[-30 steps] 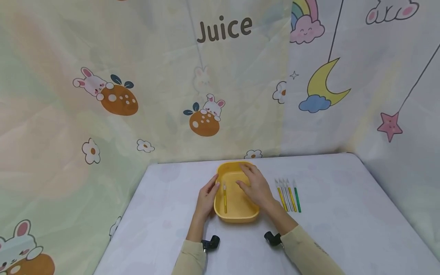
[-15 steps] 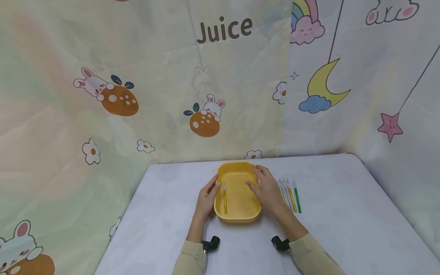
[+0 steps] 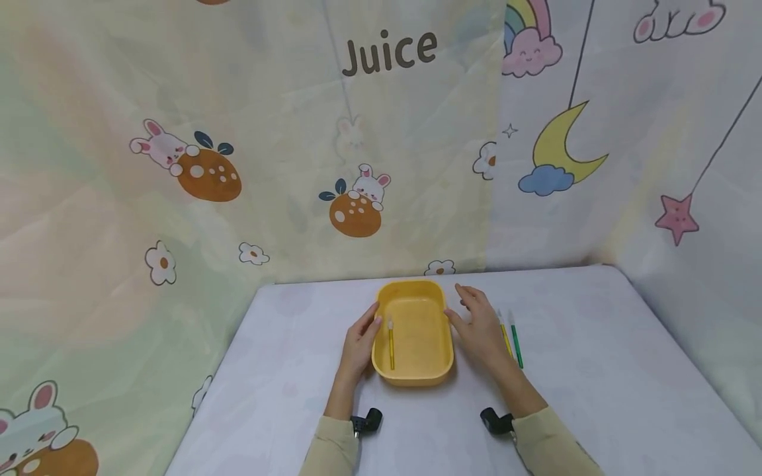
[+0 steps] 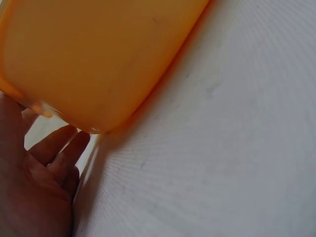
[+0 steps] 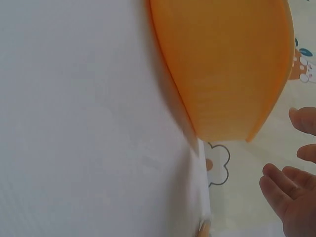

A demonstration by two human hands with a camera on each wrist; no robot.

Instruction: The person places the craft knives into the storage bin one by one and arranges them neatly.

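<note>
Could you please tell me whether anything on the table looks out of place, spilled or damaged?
Nothing stands out: the yellow tray sits upright with a yellow pen-like stick inside, and a green stick lies to its right. No spill or damage shows, though the right hand partly hides that side.

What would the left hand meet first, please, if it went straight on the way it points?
Most likely the yellow tray: the left hand is at its side, fingertips seemingly touching it, though depth there is hard to judge.
</note>
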